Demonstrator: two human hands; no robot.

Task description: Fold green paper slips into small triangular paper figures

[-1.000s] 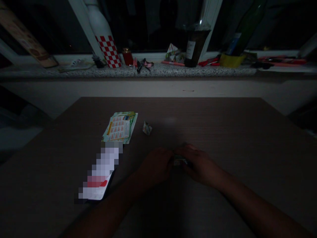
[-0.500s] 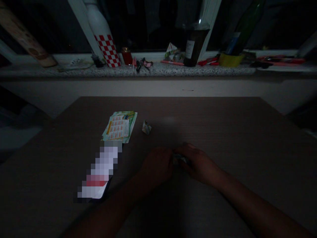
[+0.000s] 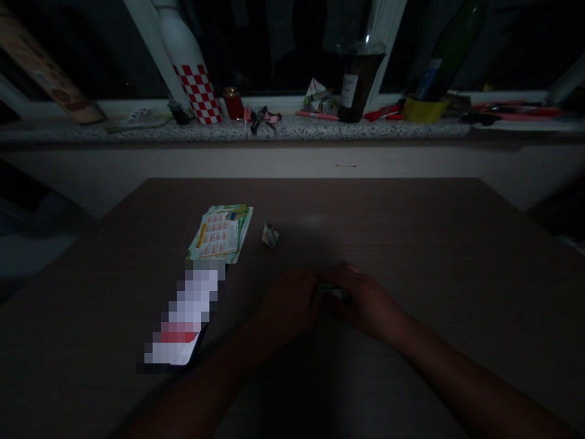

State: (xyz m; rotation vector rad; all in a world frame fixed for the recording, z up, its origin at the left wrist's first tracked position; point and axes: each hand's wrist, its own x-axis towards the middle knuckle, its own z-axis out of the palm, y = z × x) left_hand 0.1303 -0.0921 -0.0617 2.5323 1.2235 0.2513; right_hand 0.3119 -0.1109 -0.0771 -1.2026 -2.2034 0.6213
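Observation:
Between my two hands, low over the table, is a small piece of folded paper (image 3: 334, 292), mostly covered by the fingers. My left hand (image 3: 292, 299) is closed at the paper's left side, its fingertips hidden behind the back of the hand. From the right, my right hand (image 3: 361, 296) pinches the paper between thumb and fingers. Beyond my left hand stands a small folded paper shape (image 3: 270, 235) with a pointed top. Left of it lies a stack of printed paper sheets (image 3: 219, 235), green and white with orange print.
A phone (image 3: 187, 317) with a blurred-out screen lies left of my forearm on the wooden table (image 3: 411, 231). Along the stone windowsill (image 3: 301, 130) stand a red-checked white bottle (image 3: 201, 91), a dark plastic cup (image 3: 359, 85), a yellow tape roll (image 3: 425, 110) and a red jar (image 3: 234, 105).
The fingers of my right hand have shifted slightly over the paper, and less of it shows. Both hands keep nearly the same place; the other things have not moved.

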